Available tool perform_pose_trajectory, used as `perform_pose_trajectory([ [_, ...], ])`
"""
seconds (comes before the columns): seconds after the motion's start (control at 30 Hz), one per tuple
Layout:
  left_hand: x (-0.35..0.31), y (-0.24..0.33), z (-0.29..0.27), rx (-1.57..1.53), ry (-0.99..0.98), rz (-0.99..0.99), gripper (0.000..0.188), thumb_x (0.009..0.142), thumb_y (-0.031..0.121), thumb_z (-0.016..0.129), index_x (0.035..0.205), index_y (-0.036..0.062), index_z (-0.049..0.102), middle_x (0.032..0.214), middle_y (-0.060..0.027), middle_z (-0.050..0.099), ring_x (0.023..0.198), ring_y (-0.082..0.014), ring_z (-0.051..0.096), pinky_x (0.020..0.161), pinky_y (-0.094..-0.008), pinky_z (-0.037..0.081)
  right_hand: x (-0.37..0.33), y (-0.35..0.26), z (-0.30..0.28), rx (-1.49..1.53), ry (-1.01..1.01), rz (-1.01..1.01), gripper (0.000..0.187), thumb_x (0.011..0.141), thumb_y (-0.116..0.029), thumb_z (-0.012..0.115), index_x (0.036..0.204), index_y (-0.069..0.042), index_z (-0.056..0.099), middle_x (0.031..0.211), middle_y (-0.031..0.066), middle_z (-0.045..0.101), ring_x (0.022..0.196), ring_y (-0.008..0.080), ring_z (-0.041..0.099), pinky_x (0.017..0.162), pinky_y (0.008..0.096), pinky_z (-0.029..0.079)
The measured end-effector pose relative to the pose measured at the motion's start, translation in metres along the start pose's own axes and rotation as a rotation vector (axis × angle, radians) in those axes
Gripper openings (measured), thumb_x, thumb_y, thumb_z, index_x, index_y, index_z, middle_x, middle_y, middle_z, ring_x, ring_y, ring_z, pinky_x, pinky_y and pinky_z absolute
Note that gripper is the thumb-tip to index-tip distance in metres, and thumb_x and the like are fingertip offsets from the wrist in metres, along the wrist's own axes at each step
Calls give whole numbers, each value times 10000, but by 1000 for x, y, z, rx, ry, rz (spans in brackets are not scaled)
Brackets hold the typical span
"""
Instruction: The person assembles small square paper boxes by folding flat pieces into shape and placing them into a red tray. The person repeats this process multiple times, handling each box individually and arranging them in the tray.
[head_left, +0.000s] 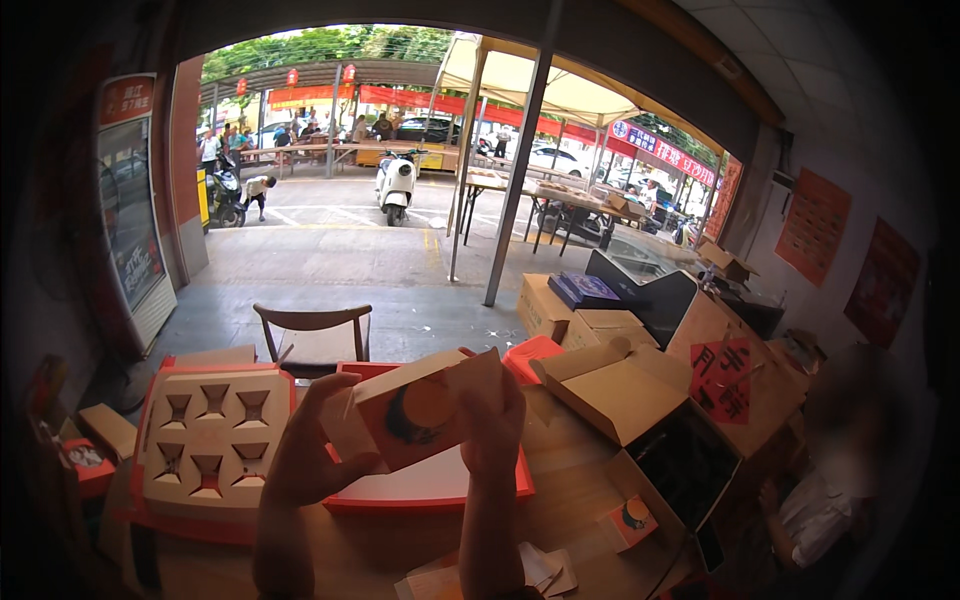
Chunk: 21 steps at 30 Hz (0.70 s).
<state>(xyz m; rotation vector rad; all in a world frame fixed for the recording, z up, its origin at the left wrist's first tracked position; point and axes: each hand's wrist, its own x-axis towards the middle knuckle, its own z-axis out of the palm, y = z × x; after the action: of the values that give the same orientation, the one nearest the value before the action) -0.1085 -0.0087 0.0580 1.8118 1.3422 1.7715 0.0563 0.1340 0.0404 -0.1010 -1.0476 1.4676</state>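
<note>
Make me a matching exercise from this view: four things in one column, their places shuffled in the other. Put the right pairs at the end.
Things
1. Small red-and-tan cardboard box with a round orange print
2. Flat tan cardboard insert with six openings
3. Brown wooden chair with a curved back
4. White two-wheeled scooter

Places
A. Outdoors, on the pale pavement
B. Held between the left hand and the right hand
C. Indoors, just beyond the brown wooden table
D. Left of both hands, edged in red

Pairs: 1-B, 2-D, 3-C, 4-A
</note>
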Motion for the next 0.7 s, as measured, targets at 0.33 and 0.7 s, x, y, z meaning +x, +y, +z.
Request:
perform_pose_trajectory([
  [0.33,-2,-4,5,61,384,-7,189,875,31,695,1060,3,719,934,-106,725,889,-159,676,776,-290,524,-11,38,-19,133,-126,-286,527,914,-144,514,1393,55,427,1385,206,511,1291,303,510,1053,415,446],
  [0.7,-5,-8,2,49,419,-15,173,929,69,663,1065,-14,731,874,-76,730,801,-87,639,712,-250,526,-12,9,-1,-112,-244,-116,553,767,-124,769,1262,-4,552,1147,47,603,1064,134,571,892,299,474],
])
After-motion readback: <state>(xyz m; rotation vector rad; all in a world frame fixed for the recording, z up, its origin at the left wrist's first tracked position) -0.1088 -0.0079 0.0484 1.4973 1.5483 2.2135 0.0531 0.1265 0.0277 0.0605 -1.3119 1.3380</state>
